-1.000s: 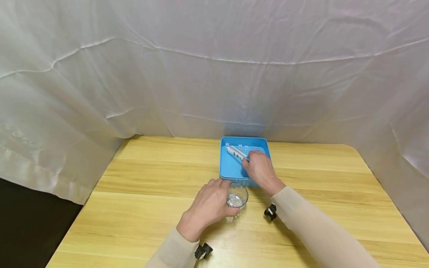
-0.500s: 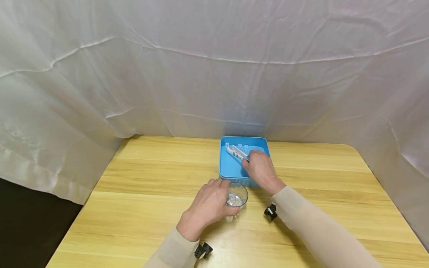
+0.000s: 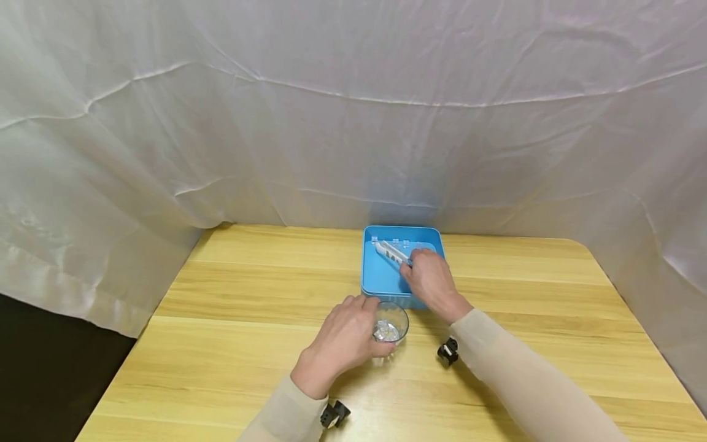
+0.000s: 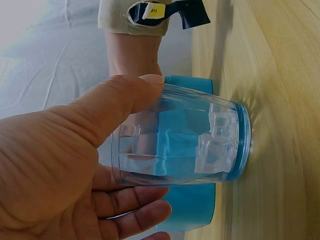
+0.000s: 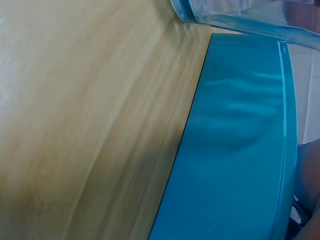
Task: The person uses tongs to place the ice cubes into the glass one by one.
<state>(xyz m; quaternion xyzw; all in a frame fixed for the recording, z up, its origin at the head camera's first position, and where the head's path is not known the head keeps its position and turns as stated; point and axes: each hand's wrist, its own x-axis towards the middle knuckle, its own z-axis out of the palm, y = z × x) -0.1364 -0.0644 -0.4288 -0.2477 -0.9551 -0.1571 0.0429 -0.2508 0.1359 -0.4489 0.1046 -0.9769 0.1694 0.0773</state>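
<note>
Tongs (image 3: 395,252) in right grip (image 3: 432,279), cubes (image 4: 216,150) inside glass (image 4: 180,135)

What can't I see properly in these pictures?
Head view: handle end of the white tongs, hidden by the right grip.
Head view: whether the white tongs touch the leftmost clear cube; too small.
Right wrist view: rest of the glass, cut by top and right edges.
Left wrist view: rest of the left grip, cut by left edge.

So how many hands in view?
2: the left hand holds the clear glass; the right hand holds the white tongs at the blue box.
</note>
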